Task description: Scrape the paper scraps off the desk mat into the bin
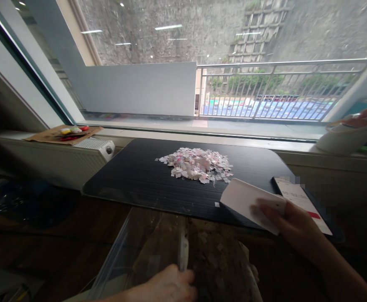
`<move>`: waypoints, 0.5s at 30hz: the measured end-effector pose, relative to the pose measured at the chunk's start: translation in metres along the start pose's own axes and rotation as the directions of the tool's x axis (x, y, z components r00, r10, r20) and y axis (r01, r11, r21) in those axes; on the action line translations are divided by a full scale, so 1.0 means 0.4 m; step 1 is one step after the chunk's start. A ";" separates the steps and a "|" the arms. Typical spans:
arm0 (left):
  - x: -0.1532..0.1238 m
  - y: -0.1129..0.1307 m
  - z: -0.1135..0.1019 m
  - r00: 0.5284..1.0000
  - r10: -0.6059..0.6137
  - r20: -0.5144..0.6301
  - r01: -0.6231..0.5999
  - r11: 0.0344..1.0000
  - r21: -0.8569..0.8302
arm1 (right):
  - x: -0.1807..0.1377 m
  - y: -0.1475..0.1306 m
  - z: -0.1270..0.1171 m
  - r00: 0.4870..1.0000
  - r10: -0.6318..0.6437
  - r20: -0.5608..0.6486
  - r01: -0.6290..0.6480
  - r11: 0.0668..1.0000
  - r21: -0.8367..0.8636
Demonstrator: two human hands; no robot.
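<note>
A pile of torn paper scraps (199,163), white with pink bits, lies on the black tabletop (139,167). My right hand (293,220) is closed on a white flat scraper (243,197), which looks like plastic and is tilted over the table's front right part. One small scrap (217,204) lies beside the scraper's left corner. Below the front edge, my left hand (167,285) grips the pale rim (184,243) of a clear plastic box (120,247). The dark interior makes the box's contents hard to see.
A phone (299,201) showing a timer lies at the table's right end. Brown cardboard (42,134) with small coloured items rests on the sill at left, above a radiator (92,149). A white container (340,140) stands at right, and a window spans the back.
</note>
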State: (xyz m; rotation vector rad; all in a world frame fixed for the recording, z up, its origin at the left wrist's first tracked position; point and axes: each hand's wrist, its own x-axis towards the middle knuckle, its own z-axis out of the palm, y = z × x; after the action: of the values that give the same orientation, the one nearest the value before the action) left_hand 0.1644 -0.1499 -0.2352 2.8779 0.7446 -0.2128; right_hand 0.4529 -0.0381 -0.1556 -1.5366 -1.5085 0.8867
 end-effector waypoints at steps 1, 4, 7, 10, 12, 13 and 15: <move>-0.001 0.000 0.001 1.000 -0.001 0.005 0.001 1.000 0.000 | -0.001 -0.001 0.002 0.999 0.009 0.035 -0.010 1.000 0.023; -0.001 0.000 0.000 0.999 -0.005 0.042 0.004 1.000 0.010 | -0.008 -0.009 0.009 0.990 0.021 0.140 -0.033 0.995 0.089; -0.001 0.002 -0.007 0.998 -0.014 0.066 0.014 1.000 0.013 | -0.009 -0.015 0.015 0.989 0.030 0.147 -0.046 0.994 0.101; 0.001 0.005 -0.015 0.998 -0.026 0.065 0.025 1.000 0.005 | -0.004 -0.015 0.024 0.986 0.041 0.164 -0.066 0.987 0.147; 0.002 0.006 -0.016 0.996 -0.027 0.089 0.027 1.000 0.005 | -0.004 -0.012 0.029 0.975 0.036 0.218 -0.075 0.981 0.178; 0.004 0.006 -0.015 0.994 -0.028 0.105 0.027 1.000 0.008 | -0.006 -0.010 0.031 0.970 0.032 0.243 -0.078 0.980 0.181; 0.006 0.006 -0.012 0.992 -0.032 0.124 0.031 0.999 0.007 | -0.011 -0.007 0.032 0.961 0.032 0.273 -0.082 0.982 0.173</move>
State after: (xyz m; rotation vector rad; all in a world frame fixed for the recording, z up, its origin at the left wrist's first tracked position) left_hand 0.1682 -0.1497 -0.2308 2.8280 0.7680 -0.3947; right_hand 0.4400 -0.0419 -0.1589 -1.3723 -1.5274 1.2749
